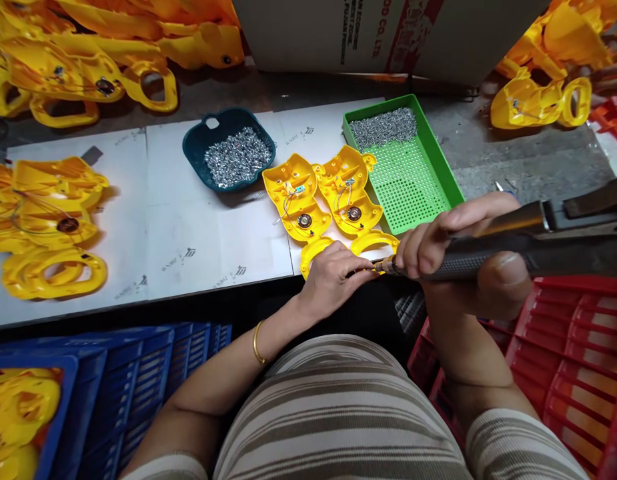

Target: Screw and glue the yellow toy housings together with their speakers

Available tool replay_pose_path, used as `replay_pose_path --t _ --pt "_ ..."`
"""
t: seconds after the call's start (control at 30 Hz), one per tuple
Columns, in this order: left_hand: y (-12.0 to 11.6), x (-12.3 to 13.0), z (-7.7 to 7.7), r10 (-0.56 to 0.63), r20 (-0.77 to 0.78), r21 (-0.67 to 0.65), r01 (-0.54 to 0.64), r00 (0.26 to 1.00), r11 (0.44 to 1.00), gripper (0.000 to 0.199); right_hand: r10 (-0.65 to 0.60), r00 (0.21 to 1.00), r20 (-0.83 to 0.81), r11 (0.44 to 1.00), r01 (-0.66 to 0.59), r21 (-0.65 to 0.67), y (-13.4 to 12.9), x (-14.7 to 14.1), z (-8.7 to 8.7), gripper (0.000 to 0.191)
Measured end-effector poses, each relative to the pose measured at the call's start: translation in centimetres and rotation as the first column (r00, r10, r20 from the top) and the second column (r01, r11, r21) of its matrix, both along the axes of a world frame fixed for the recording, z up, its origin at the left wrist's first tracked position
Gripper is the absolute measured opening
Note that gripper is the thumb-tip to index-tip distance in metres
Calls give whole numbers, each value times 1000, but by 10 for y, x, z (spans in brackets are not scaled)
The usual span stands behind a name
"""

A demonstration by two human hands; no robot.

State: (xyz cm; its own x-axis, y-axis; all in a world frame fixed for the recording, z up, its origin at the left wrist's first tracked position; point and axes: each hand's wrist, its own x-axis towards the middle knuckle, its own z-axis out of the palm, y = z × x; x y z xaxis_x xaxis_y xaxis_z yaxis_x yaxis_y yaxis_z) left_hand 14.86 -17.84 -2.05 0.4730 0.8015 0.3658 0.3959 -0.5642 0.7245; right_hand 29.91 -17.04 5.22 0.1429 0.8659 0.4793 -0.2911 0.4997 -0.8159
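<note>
Across the middle of the scene runs the tabletop, with white printed sheets laid over its near side. At the far edge stands a large printed box. Near left, below the tabletop, you have blue crates, and near right, red crates. A heap of yellow parts fills the far left, and a stack of yellow castings lies at the left end of the sheets.

Right of centre, the dark power tool points left; your right hand is wrapped around it. Just beyond it sits the green tray, its far end covered with small metal pieces. Left of the tray, two open yellow shells, the left shell and the right shell, lie side by side, insides up, with their handle loops toward you. The dark bowl to their left holds more shiny pieces. Your left hand is at those loops, fingers pinched together at the tool's tip; what is between them you cannot tell. Smallest is the gold bracelet on your left forearm.
</note>
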Motion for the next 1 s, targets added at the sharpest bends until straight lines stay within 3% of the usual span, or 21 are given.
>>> replay_pose_path --t 0.3,0.5,1.0 --pt "2 -2 3 67 -25 -66 -68 997 996 19 -30 997 67 979 43 -200 -13 14 22 26" --pt "-1 -2 2 53 5 -76 -52 999 996 17 -39 999 26 998 41 -56 -5 8 12 19" --pt "-1 -3 1 4 -33 -66 -6 999 998 14 21 998 56 999 -19 -26 -1 8 -1 19"
